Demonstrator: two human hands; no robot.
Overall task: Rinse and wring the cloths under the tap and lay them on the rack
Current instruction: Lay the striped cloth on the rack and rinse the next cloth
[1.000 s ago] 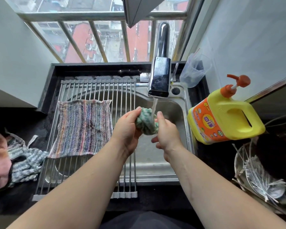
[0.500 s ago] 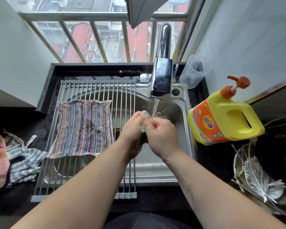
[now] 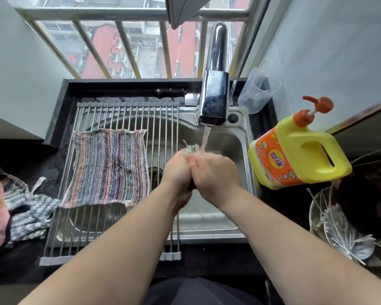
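Now L hand [image 3: 178, 171], R hand [image 3: 216, 172] both grasp green cloth [image 3: 190, 149] under running tap [image 3: 213, 97].

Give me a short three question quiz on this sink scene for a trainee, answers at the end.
1. True or false: the striped cloth lies spread on the rack.
2. What do the left hand and the right hand grip under the running tap? A) a green cloth B) a sponge C) a cup
3. Fill in: the yellow detergent bottle stands to the ____ of the sink.
Key: 1 true; 2 A; 3 right.
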